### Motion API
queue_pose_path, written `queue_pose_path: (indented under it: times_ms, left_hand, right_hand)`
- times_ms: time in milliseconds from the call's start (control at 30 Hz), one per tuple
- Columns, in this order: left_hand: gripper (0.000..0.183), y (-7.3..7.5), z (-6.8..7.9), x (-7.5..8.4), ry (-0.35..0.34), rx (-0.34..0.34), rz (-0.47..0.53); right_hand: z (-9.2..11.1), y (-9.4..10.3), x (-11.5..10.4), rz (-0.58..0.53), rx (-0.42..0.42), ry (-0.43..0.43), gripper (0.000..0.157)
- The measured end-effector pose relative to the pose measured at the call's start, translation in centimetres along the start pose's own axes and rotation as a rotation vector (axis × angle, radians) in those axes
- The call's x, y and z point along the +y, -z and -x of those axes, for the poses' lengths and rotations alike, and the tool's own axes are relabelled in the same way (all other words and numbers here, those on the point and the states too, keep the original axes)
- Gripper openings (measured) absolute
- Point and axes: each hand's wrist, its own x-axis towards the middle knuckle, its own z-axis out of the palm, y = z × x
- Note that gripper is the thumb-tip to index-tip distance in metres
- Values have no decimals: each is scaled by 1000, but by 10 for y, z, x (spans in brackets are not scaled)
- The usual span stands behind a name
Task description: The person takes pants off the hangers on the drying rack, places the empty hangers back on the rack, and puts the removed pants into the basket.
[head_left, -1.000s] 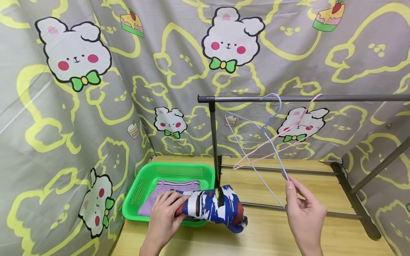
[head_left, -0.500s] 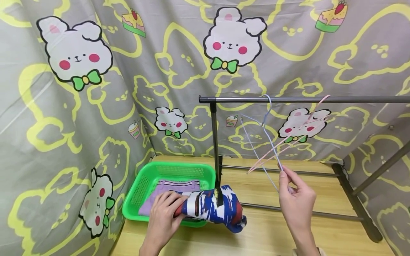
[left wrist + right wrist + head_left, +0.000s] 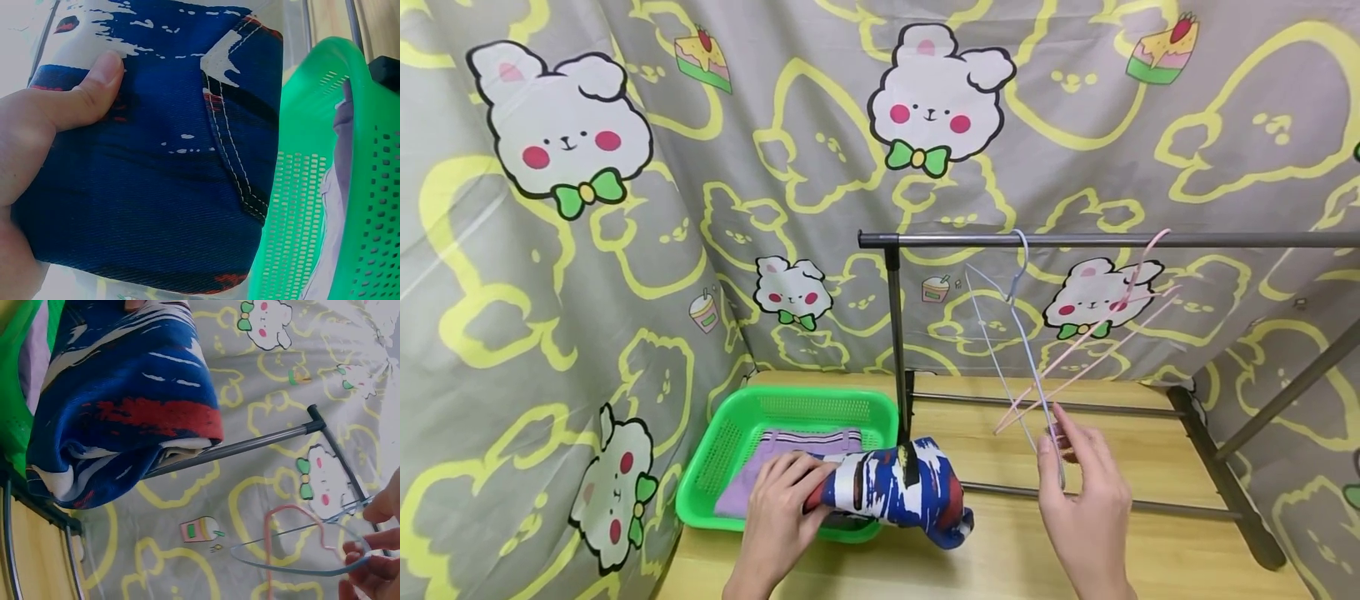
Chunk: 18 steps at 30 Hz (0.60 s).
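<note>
A folded pair of denim pants point(image 3: 898, 487), printed in blue, white, red and black, is gripped by my left hand point(image 3: 782, 504) over the front of the green basket. In the left wrist view, the thumb point(image 3: 103, 75) presses on the cloth near a stitched pocket edge. A light blue wire hanger point(image 3: 1029, 358) has its hook over the rack's rail point(image 3: 1090, 241). My right hand point(image 3: 1090, 500) pinches its lower near corner between thumb and fingers. Farther right on the rail hangs a pink hanger point(image 3: 1137, 271), crossing behind the blue one in the head view.
The green perforated basket point(image 3: 700, 487) on the wooden tabletop point(image 3: 842, 575) contains a folded lilac garment point(image 3: 748, 479). The dark rack's upright point(image 3: 895, 333) rises beside it, with lower bars point(image 3: 1150, 504) near the tabletop. A bunny-print curtain point(image 3: 835, 50) encloses the back and sides.
The blue hanger's hook has swung left along the rail, its body turned more edge-on. My right hand shifted left and down along the wire. The left hand and pants stayed put; the pink hanger swung.
</note>
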Motion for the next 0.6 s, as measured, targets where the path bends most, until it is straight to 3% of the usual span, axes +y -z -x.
queue_pose_path:
  times_ms: [167,267,333,400,467,600]
  left_hand:
    - [46,1,-3,-1,-4,0,1]
    - [47,2,-4,-1,-14,-4,0]
    - [47,1,-6,-1,-21,-9,-2]
    - [46,1,-8,-1,-28,-14,-4]
    - [46,0,-11,-2,-31,-21,-6]
    - [46,-1,-15,-4,-40,-40,-7]
  right_hand:
    - [4,7,-15,17,84,102,36]
    - [9,4,-27,-97,141,207,27]
    - [13,-2,-34,-184,123,294,23]
    - [19,-10,-38,-249,25,369,24]
    - [25,-19,-39,-263,-134,402,30]
    - [35,-37,-33,-129,-514,356,57]
